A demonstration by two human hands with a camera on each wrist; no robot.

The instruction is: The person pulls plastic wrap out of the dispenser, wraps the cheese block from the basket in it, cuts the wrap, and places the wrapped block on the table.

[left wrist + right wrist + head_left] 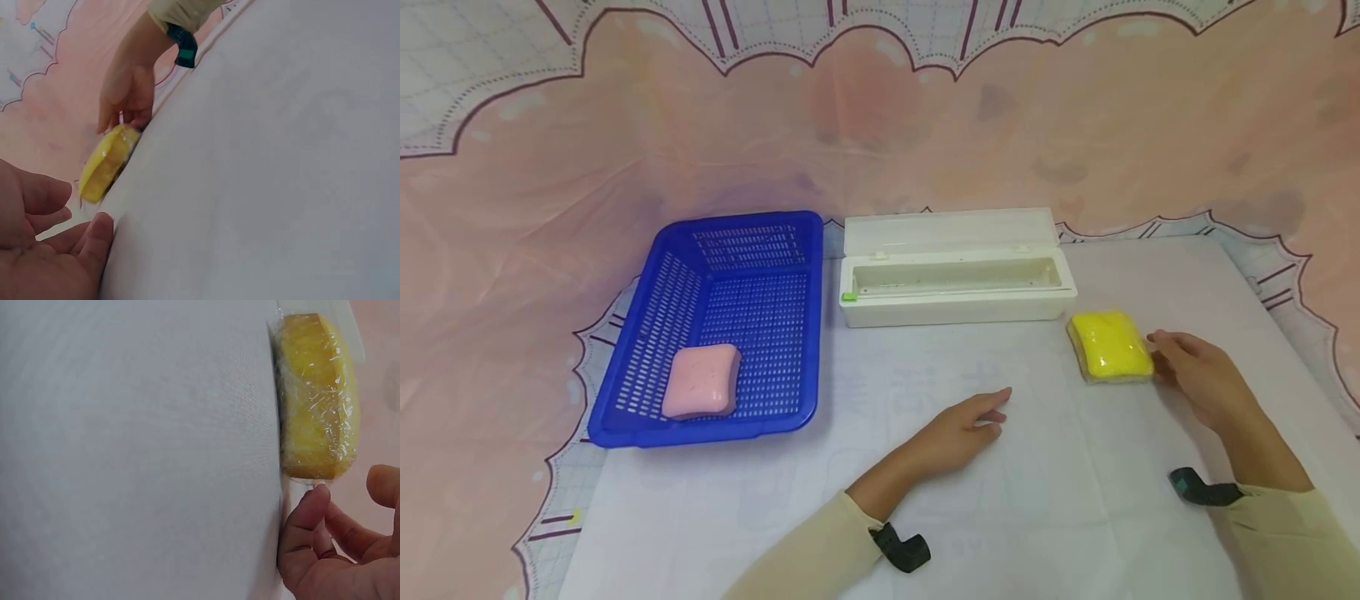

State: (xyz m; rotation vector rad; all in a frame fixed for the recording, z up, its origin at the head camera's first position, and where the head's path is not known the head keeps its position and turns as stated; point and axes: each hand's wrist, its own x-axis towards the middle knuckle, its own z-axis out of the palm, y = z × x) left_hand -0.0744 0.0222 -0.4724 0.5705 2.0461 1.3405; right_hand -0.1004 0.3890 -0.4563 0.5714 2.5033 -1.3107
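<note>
A yellow, cushion-shaped block wrapped in clear plastic film lies on the white cloth, right of centre. Just off its right side is my right hand, fingers loosely bent; in the right wrist view a fingertip is at the film's edge, and I cannot tell whether it touches. The thumb stands apart from the block. My left hand hovers over or rests on the cloth to the block's lower left, holding nothing, its index finger extended. A pink block of similar shape sits inside the blue plastic basket.
The basket stands on the left. At the back centre is a long white box with its lid raised and a green tab at its left front. A patterned peach curtain hangs behind the white-covered table.
</note>
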